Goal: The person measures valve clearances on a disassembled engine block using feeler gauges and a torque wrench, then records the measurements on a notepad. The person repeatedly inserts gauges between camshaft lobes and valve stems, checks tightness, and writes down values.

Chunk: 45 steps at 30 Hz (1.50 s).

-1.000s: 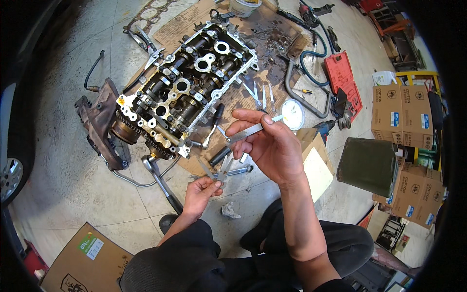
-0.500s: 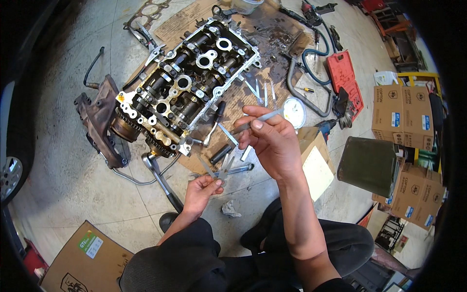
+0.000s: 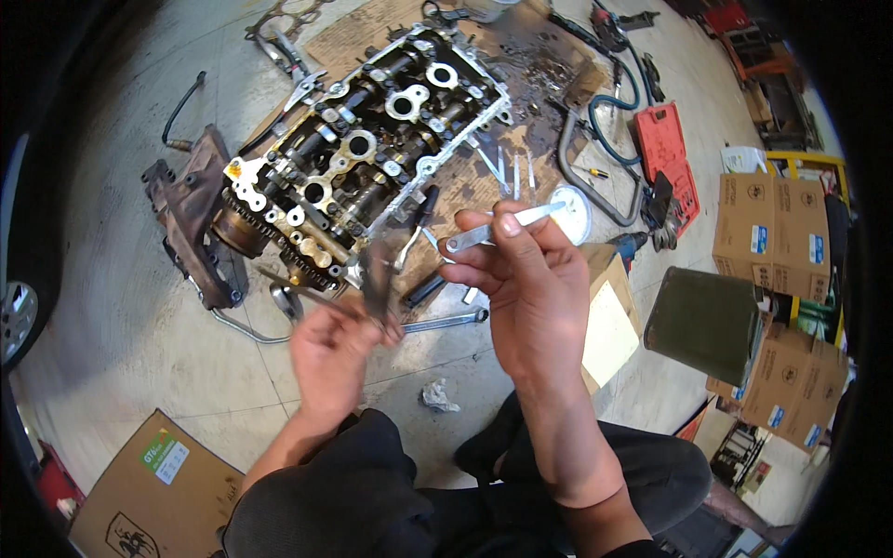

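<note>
Around us spreads a pale tiled floor (image 3: pixel 223 367), with a stained sheet of cardboard (image 3: pixel 349 42) laid on it and brown cartons (image 3: pixel 772 219) stacked at the far right, just beside a dark green container (image 3: pixel 702 321); on the cardboard sheet rests an engine cylinder head (image 3: pixel 367 158), its shafts and round ports facing up, and to its left lies a rusty manifold (image 3: pixel 191 200). Our right hand (image 3: pixel 535 288) is raised to the right of the cylinder head's near end, pinching one flat metal blade (image 3: pixel 474 238) between thumb and fingers; the blade slants up to the right, its far tip overlapping a round white lid (image 3: pixel 574 226) in our view. Our left hand (image 3: pixel 330 349) is blurred, yet we can see it gripping several thin, dark blades (image 3: pixel 378 288) that fan out near the cylinder head's lower corner; we cannot tell how many there are. More slim metal strips (image 3: pixel 516 172) lie loose on the cardboard sheet, between the cylinder head and the lid; a long wrench (image 3: pixel 446 321) lies between our two hands in view, and nearer us we see a crumpled white wad (image 3: pixel 438 396).
</note>
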Each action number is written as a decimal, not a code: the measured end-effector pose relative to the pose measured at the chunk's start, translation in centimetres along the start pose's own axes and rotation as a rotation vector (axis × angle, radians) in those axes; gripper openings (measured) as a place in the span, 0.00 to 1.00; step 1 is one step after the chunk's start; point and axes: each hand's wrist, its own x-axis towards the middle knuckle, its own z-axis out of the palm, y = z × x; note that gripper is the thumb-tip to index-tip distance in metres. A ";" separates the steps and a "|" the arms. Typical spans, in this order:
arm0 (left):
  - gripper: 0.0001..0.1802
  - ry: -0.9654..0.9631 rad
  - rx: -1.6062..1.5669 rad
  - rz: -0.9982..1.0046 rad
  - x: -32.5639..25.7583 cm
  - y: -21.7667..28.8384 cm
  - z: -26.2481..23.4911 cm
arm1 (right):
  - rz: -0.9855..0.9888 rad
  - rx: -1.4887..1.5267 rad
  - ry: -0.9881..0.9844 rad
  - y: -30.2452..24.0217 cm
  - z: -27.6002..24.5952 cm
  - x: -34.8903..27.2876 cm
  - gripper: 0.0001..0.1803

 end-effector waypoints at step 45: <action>0.12 0.250 -0.405 0.254 3.0 11.4 3.3 | 0.161 0.091 -0.306 6.7 9.9 -5.1 0.17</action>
